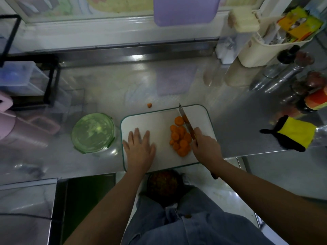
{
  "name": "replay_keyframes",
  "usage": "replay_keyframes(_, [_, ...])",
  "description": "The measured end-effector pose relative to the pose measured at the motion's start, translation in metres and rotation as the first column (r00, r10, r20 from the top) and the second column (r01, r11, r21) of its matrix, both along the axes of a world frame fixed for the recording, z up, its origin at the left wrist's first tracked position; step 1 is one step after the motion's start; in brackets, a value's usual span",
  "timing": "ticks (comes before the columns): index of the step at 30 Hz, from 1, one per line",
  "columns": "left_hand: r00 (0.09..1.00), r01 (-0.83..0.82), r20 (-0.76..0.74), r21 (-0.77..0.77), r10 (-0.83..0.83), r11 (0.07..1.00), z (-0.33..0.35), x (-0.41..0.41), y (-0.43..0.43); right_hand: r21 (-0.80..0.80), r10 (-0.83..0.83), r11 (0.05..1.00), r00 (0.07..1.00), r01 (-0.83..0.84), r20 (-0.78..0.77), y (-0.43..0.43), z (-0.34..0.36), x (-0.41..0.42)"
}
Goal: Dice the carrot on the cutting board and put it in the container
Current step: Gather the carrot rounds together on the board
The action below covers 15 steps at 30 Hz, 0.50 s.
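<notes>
L hand [139, 147] lies flat on the cutting board [159, 121], fingers straight, grip released. R hand [206, 147] has its grip clenched on a knife [187, 124] by the handle, blade pointing away, just right of the carrot slices [180, 138] piled on the board's right half. Left of the board sits the container [93, 132], green lid on. Beyond the board, one carrot bit [149, 105] on the surface [238, 121].

Shiny steel counter [106, 85] — bright window [115, 4] behind it.
</notes>
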<state>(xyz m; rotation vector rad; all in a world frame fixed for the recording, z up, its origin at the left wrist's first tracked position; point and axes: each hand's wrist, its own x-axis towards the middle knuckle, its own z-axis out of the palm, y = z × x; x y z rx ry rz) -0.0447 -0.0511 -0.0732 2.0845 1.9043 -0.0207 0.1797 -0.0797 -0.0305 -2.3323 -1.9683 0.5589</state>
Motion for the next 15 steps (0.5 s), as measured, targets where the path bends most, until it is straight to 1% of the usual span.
replay_keyframes(3, [1.0, 0.019, 0.0, -0.019, -0.019, 1.0, 0.0, -0.016, -0.009, -0.017, 0.035, 0.999, 0.999, -0.035, -0.021, 0.0, -0.004, -0.023])
replay_keyframes(5, [1.0, -0.006, 0.021, -0.02, 0.007, 1.0, -0.001, -0.025, -0.014, 0.005, 0.035, 0.999, 0.999, -0.035, -0.031, 0.002, -0.005, -0.032])
replay_keyframes(8, [0.995, -0.087, 0.056, -0.006, 0.087, 0.996, -0.001, -0.035, -0.02, 0.059, -0.071, 0.996, 0.997, 0.071, -0.011, 0.002, -0.003, -0.029])
replay_keyframes(10, [0.98, -0.158, 0.122, -0.018, 0.159, 0.987, 0.0, -0.039, -0.023, 0.09, -0.112, 0.99, 0.993, 0.11, 0.022, -0.006, -0.002, -0.021])
replay_keyframes(12, [0.956, -0.19, 0.216, -0.058, 0.198, 0.98, 0.002, -0.039, -0.025, 0.09, -0.123, 0.989, 0.991, 0.119, 0.047, -0.017, 0.0, -0.019])
replay_keyframes(15, [0.907, -0.229, 0.339, -0.102, 0.251, 0.968, 0.003, -0.037, -0.023, 0.075, -0.133, 0.989, 0.991, 0.131, 0.031, -0.029, -0.001, -0.029])
